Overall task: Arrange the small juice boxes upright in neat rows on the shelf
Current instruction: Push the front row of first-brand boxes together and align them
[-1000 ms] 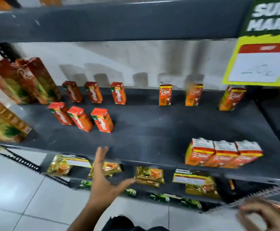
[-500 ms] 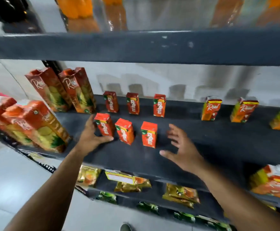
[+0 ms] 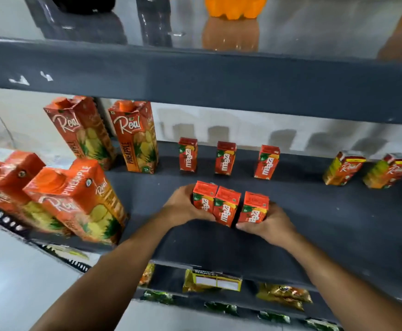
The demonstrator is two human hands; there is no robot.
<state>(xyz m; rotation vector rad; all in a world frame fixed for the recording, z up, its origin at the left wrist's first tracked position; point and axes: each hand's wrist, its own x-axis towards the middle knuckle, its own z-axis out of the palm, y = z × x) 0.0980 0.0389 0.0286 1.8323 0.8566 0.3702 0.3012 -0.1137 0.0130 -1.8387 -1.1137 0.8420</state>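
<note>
Three small red Maaza juice boxes stand upright in a front row on the dark shelf (image 3: 338,223): a left box (image 3: 204,197), a middle box (image 3: 226,205) and a right box (image 3: 255,207). My left hand (image 3: 182,204) wraps the left box from its left side. My right hand (image 3: 269,225) cups the right box from the right and front. The three are squeezed close, with a narrow gap before the right one. Behind them a back row of three more Maaza boxes (image 3: 225,158) stands spaced apart against the wall.
Tall Real pineapple cartons (image 3: 135,137) stand at the back left, and more lean at the front left (image 3: 75,199). Two small Real boxes (image 3: 343,167) tilt at the back right. The upper shelf edge (image 3: 195,75) hangs overhead. Snack packets (image 3: 209,280) fill the lower shelf.
Both hands have closed in from open, spread poses onto the outer boxes of the front row, pressing the three boxes together. The view has shifted left and closer.
</note>
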